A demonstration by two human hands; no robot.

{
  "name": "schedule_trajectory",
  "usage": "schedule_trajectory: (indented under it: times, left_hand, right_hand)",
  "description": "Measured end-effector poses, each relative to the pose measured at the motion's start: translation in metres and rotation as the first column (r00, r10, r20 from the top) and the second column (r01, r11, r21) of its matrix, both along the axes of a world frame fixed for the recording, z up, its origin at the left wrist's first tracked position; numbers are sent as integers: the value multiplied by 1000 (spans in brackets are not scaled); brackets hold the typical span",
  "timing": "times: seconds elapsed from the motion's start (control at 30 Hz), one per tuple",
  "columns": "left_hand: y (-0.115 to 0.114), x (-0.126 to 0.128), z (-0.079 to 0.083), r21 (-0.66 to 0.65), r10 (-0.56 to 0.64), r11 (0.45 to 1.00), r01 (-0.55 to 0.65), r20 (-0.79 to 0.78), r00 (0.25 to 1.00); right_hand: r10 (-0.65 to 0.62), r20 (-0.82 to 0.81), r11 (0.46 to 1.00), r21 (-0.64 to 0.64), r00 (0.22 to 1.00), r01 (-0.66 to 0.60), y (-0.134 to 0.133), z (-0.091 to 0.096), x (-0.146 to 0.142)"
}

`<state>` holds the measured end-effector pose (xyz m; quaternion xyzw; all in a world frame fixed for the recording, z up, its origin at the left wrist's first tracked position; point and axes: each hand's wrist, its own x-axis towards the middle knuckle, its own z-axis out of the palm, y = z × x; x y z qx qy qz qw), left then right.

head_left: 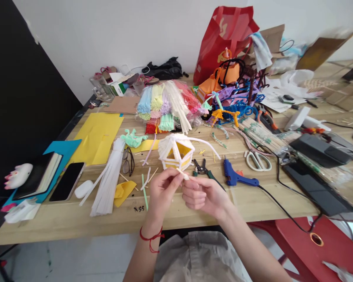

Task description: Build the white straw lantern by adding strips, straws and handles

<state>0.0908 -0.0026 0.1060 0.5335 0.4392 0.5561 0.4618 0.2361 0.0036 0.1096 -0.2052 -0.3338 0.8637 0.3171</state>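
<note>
Your left hand (164, 190) and right hand (200, 194) pinch a short pale stick (181, 172), fingertips closed on it; it lies between them, just nearer you than the white-and-yellow model (176, 150).

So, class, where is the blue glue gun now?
In the head view, the blue glue gun lies right of centre, between the green-handled pliers and white scissors.

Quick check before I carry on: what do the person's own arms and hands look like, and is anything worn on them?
The left hand and right hand are ungloved, and no sleeves show on the forearms. A thin red cord bracelet with loose ends circles the left wrist; nothing shows on the right wrist.
</note>
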Motion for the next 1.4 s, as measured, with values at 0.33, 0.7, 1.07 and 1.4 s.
schedule_trajectory:
  times: [0.33, 0.7, 1.07, 1.4]
  left_hand:
    - [-2, 6, 1, 12, 132, 991, -131, -85, 988]
    - [2, 0, 0, -54, 51, 997, -49, 36, 998]
    - [1, -1, 3, -13, 34, 999, -34, 18, 999]
    - [-1, 2, 5, -10, 150, 989, -151, -47, 988]
  right_hand:
    - [-750, 392, 464, 886, 532, 2, -8, 1, 2]
    - [-228, 194, 963, 192, 954, 191, -5, 2, -2]
    - [-334, 267, 906, 355, 904, 230, -9, 2, -3]
    - [-703, 373, 601, 766, 606, 225, -17, 7, -6]
